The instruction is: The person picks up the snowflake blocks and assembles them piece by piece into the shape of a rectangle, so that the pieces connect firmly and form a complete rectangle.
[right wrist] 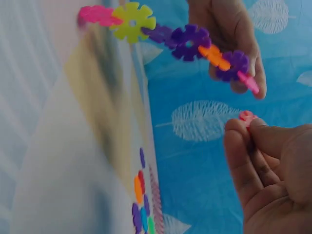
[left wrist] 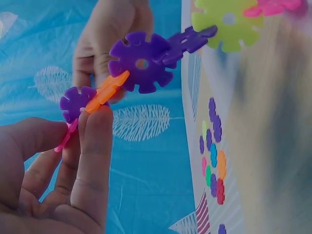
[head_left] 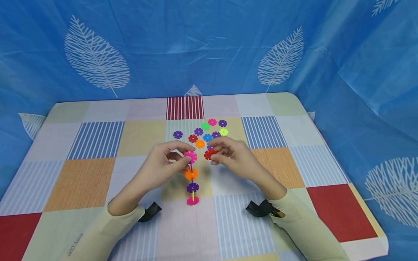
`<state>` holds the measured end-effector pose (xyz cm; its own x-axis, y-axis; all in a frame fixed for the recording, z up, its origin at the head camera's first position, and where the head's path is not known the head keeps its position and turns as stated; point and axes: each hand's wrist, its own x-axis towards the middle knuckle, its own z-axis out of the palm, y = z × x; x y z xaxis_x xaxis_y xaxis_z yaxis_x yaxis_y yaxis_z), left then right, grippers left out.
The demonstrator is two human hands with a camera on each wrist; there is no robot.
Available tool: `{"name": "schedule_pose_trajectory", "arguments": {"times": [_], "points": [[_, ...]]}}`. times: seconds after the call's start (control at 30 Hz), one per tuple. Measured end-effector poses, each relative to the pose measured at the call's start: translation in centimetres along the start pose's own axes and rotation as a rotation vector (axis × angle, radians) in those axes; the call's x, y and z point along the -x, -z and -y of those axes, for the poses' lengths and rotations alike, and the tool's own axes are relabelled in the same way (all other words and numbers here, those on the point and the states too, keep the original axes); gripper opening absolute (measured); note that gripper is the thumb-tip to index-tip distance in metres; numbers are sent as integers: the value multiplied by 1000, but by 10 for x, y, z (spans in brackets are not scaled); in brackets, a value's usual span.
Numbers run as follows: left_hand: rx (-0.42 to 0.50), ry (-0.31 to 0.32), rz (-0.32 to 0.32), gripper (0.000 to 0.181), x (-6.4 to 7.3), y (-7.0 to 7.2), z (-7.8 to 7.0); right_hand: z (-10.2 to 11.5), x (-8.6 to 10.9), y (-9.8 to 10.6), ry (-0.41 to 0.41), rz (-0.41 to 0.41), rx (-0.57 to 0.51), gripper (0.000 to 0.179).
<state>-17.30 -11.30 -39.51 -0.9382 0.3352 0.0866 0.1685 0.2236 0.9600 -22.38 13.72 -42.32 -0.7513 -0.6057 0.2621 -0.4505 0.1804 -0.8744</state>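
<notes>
My left hand point(head_left: 166, 161) pinches the pink disc point(head_left: 191, 157) at the upper end of a chain of notched plastic flower discs. Below it the chain hangs down through an orange disc point(head_left: 191, 174), a purple disc point(head_left: 192, 187) and a pink end disc point(head_left: 192, 200). In the left wrist view a yellow-green disc point(left wrist: 228, 19) also shows in the chain. Across a small gap, my right hand point(head_left: 236, 157) pinches a loose red disc point(head_left: 210, 154) between thumb and fingers. The red disc and the chain stand apart.
Several loose discs lie beyond the hands, among them a blue disc point(head_left: 207, 137), an orange disc point(head_left: 200, 144) and a green disc point(head_left: 205, 126). One purple disc point(head_left: 177, 135) lies off to their left. A patchwork cloth point(head_left: 137, 136) covers the table; a blue curtain point(head_left: 196, 47) hangs behind.
</notes>
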Motion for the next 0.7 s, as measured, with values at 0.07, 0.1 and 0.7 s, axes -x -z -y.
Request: {"name": "schedule_pose_trajectory", "arguments": {"times": [0.07, 0.1, 0.7], "points": [[-8, 16, 9, 23, 0, -3, 0, 4, 1, -2, 21, -12, -25, 24], [-10, 20, 13, 23, 0, -4, 0, 5, 2, -2, 32, -18, -36, 22], [59, 19, 48, 23, 3, -12, 4, 2, 3, -15, 340, -103, 41, 18]]}}
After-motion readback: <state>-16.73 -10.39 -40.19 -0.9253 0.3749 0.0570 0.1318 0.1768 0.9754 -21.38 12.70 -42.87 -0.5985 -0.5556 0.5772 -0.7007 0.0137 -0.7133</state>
